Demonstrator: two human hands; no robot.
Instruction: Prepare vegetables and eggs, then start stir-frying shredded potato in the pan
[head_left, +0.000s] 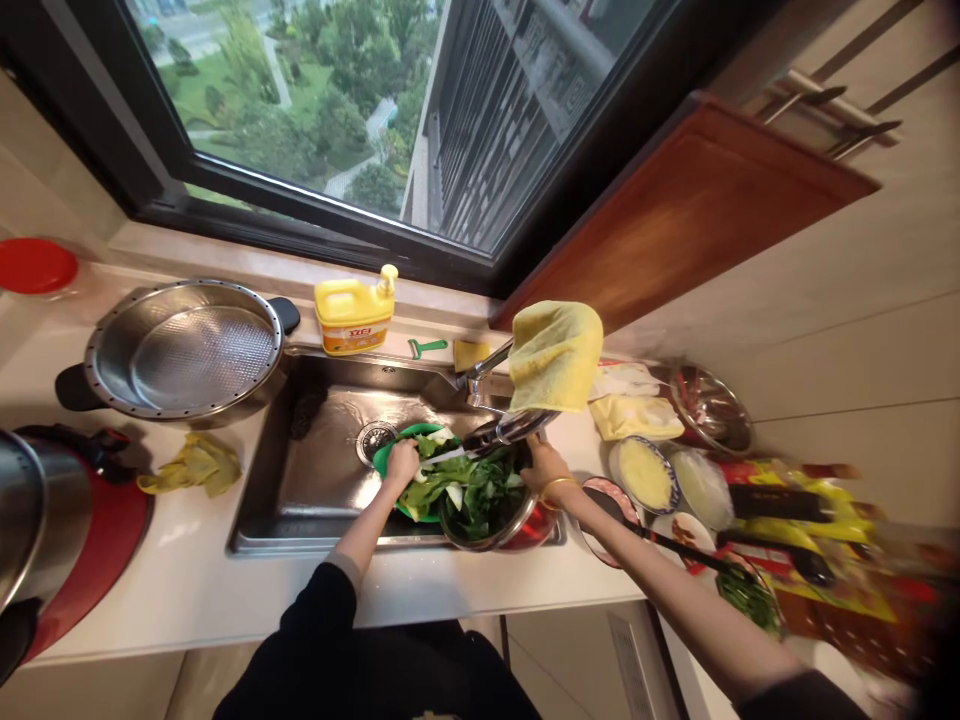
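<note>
Far left on the counter (187, 590) sits a red lid (34, 265), and below it the edge of a steel pot on a red mat (97, 545). Next comes a wide steel steamer pan (184, 347), with a crumpled yellow cloth (193, 465) lying just in front of it. A yellow detergent bottle (354, 315) stands on the sill behind the sink (315, 480), a green peeler (427, 347) beside it.

In the sink, the person is washing leafy greens (465, 490). The left hand (401, 463) is closed around a bunch of leaves, pressing them over the green colander (390, 460) close to the drain. The greens spill from there into the steel bowl (487, 520) resting at the sink's right end, under the faucet (499, 400), which has a yellow towel (556, 355) draped over it. The right hand (546, 468), a bangle at its wrist, grips the bowl's far rim; its fingers curl over the edge, though how tightly I cannot tell.

It looks like the rinsing and sorting step, midway: leaves lie in both vessels. The next move probably calls for lifting the held bunch clear without dropping leaves into the basin, while the right hand keeps the bowl steady.

Further right, small dishes (645, 475) and a glass lid (712, 408) crowd the counter, then blurred packets.
</note>
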